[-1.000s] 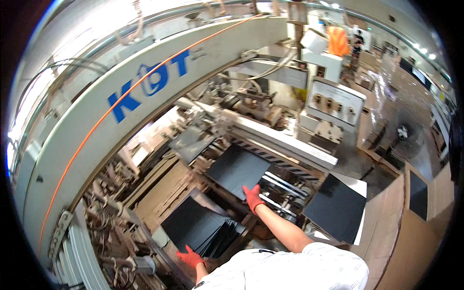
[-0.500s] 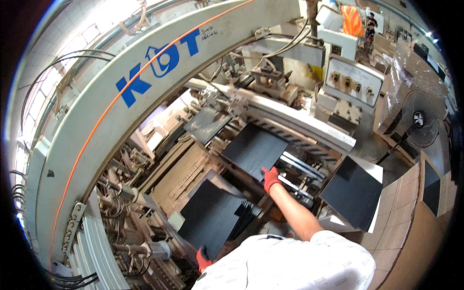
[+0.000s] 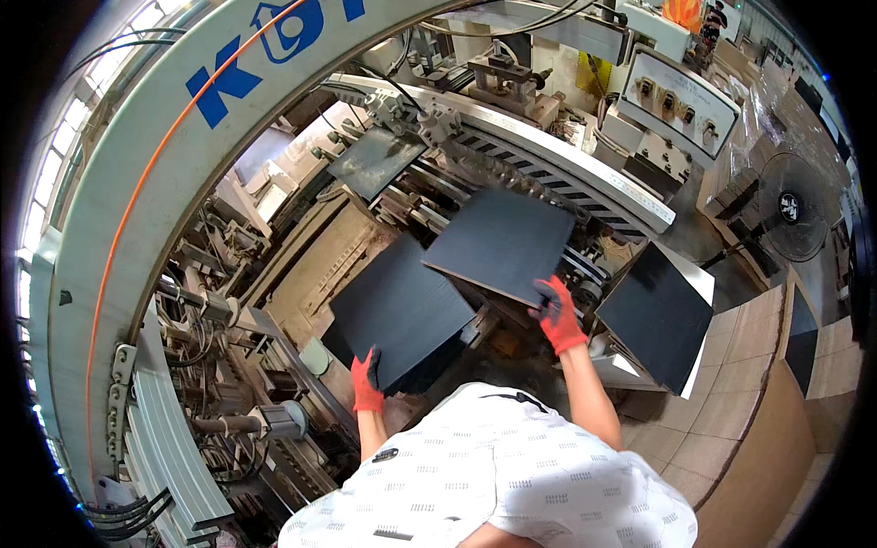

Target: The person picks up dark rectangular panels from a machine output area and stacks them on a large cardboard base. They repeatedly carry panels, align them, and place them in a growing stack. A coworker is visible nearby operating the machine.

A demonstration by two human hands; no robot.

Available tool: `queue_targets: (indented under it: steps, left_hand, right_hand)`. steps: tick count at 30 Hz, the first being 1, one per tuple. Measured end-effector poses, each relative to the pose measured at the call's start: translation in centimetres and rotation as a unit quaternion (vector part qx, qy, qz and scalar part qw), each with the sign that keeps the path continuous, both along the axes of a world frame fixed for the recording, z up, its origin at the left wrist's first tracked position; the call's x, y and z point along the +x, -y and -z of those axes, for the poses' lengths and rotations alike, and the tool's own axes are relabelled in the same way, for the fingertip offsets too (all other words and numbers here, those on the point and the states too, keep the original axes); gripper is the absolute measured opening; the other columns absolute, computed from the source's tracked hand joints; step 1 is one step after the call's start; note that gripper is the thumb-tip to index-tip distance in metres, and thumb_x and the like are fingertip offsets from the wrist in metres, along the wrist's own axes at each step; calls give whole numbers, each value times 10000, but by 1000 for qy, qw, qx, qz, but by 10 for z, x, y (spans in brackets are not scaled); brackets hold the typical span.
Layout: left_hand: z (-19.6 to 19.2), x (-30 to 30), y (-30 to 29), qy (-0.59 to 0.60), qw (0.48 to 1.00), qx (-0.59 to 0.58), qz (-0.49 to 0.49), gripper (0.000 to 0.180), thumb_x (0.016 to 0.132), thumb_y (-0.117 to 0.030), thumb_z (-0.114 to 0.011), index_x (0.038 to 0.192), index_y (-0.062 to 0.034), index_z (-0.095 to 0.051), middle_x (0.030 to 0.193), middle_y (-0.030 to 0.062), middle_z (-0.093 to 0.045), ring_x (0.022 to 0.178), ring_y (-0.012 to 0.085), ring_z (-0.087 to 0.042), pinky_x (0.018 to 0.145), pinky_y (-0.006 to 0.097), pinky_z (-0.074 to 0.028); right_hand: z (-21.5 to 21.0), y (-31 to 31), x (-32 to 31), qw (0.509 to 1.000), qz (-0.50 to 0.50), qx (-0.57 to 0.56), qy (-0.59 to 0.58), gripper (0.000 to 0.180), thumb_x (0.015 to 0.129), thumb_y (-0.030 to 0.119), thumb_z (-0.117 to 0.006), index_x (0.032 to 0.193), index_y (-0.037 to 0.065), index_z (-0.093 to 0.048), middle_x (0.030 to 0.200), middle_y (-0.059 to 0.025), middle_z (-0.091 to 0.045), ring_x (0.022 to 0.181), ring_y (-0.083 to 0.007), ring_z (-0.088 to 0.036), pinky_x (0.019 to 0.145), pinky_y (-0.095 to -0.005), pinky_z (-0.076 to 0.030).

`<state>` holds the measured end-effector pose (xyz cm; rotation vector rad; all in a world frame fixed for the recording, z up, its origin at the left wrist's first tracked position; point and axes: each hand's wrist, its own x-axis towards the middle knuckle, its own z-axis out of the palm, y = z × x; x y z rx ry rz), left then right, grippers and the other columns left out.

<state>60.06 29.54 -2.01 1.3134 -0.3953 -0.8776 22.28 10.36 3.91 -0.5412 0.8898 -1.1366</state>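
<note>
My left hand (image 3: 367,384), in a red glove with dark fingers, grips the left near edge of a black panel (image 3: 402,306). That panel lies over a stack of similar panels, whose edges show beneath it. My right hand (image 3: 559,318), gloved alike, is at the near right corner of a second black panel (image 3: 501,239), its fingers curled around the edge. This second panel sits farther off, over the machine's rails, and its pale near edge shows. Both hands' undersides are hidden.
Another dark panel (image 3: 384,163) lies deeper in the machine. Black panels (image 3: 656,315) rest to the right, beside stacked boards (image 3: 731,393). A white machine arm (image 3: 119,228) arches over the left. A control box (image 3: 681,100) and a fan (image 3: 790,208) stand at the right.
My left hand has moved up and farther into view, and its panel has shifted away from me. My right hand has moved right, and the second panel is now turned and shifted right.
</note>
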Motion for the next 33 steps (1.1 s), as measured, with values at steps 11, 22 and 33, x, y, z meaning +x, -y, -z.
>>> queue_targets:
  steps: [11, 22, 33]
  left_hand:
    - [-6, -120, 209, 30, 998, -48, 23, 421, 854, -215, -793, 1140, 48, -632, 1086, 66, -672, 966, 172, -595, 890, 313, -469]
    - [56, -174, 339, 21, 969, -47, -241, 354, 822, -160, -791, 1044, 47, -609, 1024, 140, -686, 907, 235, -626, 857, 382, -497]
    - [42, -161, 328, 3, 988, -22, -150, 383, 878, -183, -754, 1099, 102, -625, 1073, 148, -687, 853, 223, -640, 804, 388, -549]
  right_hand:
    - [28, -239, -238, 929, 213, -215, -213, 386, 914, 209, -601, 1251, 20, -595, 1367, -134, -553, 1183, -251, -551, 981, -378, -462]
    - [41, -339, -276, 826, 426, -121, -348, 430, 941, 208, -576, 1323, 10, -557, 1288, -129, -563, 1075, -255, -560, 899, -387, -458]
    - [41, -316, -336, 848, 356, -210, -332, 416, 934, 69, -549, 1346, 13, -531, 1512, -101, -419, 1277, -261, -502, 1064, -415, -416]
